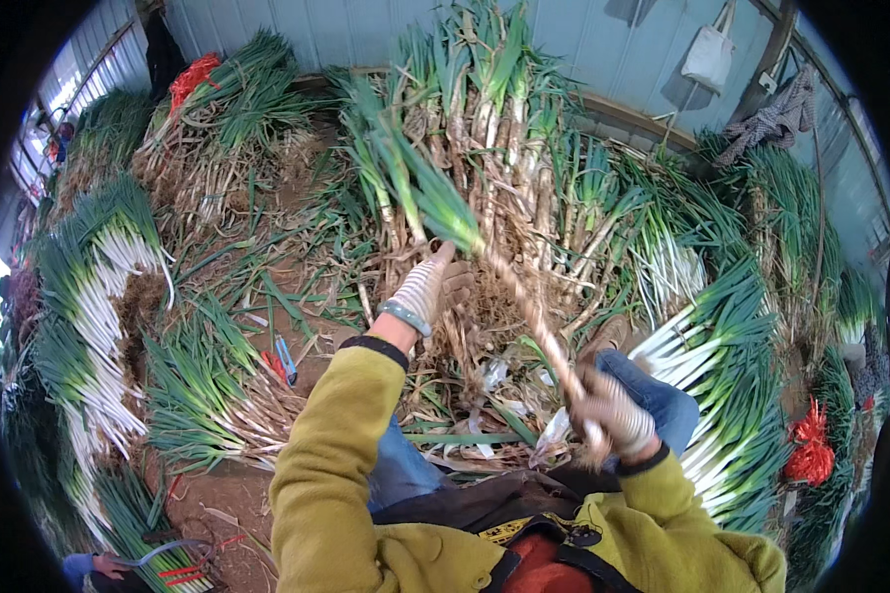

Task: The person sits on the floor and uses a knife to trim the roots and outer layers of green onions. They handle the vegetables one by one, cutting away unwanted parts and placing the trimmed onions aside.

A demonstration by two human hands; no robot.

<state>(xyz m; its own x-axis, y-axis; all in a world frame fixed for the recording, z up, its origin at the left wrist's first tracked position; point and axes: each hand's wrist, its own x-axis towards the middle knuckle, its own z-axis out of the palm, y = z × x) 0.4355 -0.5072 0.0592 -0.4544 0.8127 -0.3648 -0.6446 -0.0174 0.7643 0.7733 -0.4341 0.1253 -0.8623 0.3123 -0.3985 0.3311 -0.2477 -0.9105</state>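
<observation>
My right hand [615, 415], in a striped knit work glove, grips a long green onion [530, 311] near its root end. The stalk slants up and left, with dry brownish skin on its lower part and green leaves at the top; it is blurred. My left hand [441, 283], gloved too and with a bangle [406, 317] on the wrist, hovers beside the stalk where the leaves begin. Its thumb stands apart from the bent fingers, and I see nothing held in it. Unpeeled green onions [489, 133] stand upright in a heap before me.
Peeled white-stemmed onions lie in a pile [719, 378] at my right and a row [104, 311] at far left. Blue-handled cutters [285, 359] rest near a smaller onion pile [208, 393]. Red twine [810, 445] sits at right. Another person's hand [109, 566] shows at lower left.
</observation>
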